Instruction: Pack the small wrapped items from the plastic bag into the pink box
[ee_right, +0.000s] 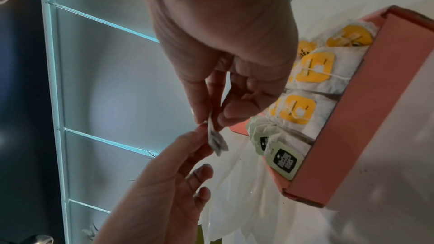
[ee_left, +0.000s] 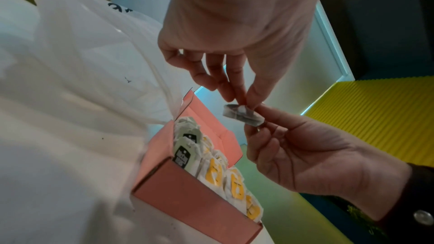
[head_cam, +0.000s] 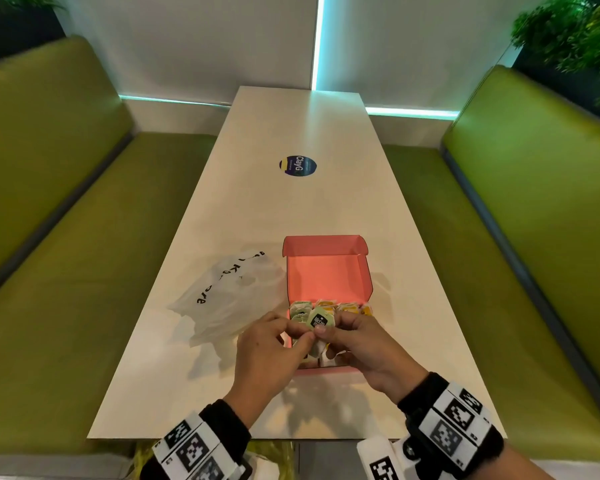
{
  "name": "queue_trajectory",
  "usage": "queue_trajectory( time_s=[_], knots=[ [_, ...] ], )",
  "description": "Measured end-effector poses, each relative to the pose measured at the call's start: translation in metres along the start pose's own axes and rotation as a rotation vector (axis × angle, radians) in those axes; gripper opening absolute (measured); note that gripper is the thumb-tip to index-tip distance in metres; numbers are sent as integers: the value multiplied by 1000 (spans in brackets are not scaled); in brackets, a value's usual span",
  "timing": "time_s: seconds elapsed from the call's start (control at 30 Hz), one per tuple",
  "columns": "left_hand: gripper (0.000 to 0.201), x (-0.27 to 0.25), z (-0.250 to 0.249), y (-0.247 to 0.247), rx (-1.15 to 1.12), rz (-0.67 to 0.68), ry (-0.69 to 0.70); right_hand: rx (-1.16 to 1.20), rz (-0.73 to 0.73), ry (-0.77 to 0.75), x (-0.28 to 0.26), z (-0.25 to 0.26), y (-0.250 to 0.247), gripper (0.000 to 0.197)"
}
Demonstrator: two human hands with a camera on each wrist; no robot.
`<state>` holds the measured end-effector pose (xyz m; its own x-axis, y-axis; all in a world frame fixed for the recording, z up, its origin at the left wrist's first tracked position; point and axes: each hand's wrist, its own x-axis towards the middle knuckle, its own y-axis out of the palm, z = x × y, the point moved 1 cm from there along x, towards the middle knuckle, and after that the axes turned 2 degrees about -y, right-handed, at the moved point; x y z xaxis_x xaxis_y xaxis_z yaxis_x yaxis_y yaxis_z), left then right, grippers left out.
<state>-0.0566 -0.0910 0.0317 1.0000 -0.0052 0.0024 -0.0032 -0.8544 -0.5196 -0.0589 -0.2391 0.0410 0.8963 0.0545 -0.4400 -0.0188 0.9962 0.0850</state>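
Pinched at its edges between left hand and right hand, just above the near end of the pink box, green-tagged sachet (flimsy thing) likely to slip, snagging packed sachets, or missing toward the plastic bag.

A long white table runs between two olive-green padded benches; pale wall panels edged with cyan light strips close the booth; dark-leaved plants fill the upper corners.
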Motion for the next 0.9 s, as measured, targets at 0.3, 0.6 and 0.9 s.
queue_trajectory(
  time_s=[0.3, 0.6, 0.9],
  knots=[
    [12, 1, 5, -1, 33, -15, 54, -116, 15, -88, -4, 4, 2, 21],
    [22, 0, 8, -4, 133, 45, 84, -249, -59, -142, -4, 2, 6, 22],
    [18, 0, 13, -5, 143, 83, 104, -464, -125, -256, -2, -1, 8, 32]
  ],
)
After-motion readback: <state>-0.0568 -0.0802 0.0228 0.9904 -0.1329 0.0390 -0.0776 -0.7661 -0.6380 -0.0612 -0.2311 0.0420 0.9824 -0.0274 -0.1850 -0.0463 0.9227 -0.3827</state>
